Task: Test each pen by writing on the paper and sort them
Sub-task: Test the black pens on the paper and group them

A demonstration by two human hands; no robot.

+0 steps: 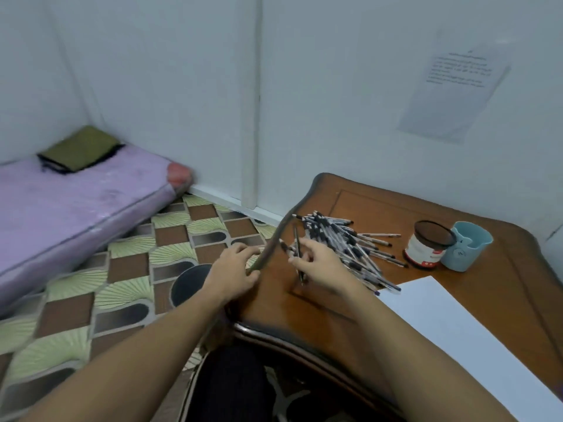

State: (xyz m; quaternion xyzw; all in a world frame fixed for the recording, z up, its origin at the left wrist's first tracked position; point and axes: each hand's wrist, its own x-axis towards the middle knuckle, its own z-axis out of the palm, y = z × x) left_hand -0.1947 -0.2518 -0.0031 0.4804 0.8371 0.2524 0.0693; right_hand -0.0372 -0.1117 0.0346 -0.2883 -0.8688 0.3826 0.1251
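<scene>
A heap of several black-and-white pens (341, 242) lies on the brown wooden table (457, 287) near its left edge. My right hand (316, 263) holds one dark pen (298, 243) upright by its shaft, tip down just above the tabletop, right beside the heap. My left hand (236, 269) grips the table's left edge, thumb on top. A white sheet of paper (463, 333) lies on the table at the lower right. A blue cup (467, 246) and a white jar with a dark lid (428, 245) stand side by side behind the heap.
A purple mattress (70, 208) with an olive cushion (80, 149) lies on the patterned floor at the left. A round dark stool (190, 284) stands below the table's edge. A printed sheet (457, 89) hangs on the wall. My lap is at the bottom.
</scene>
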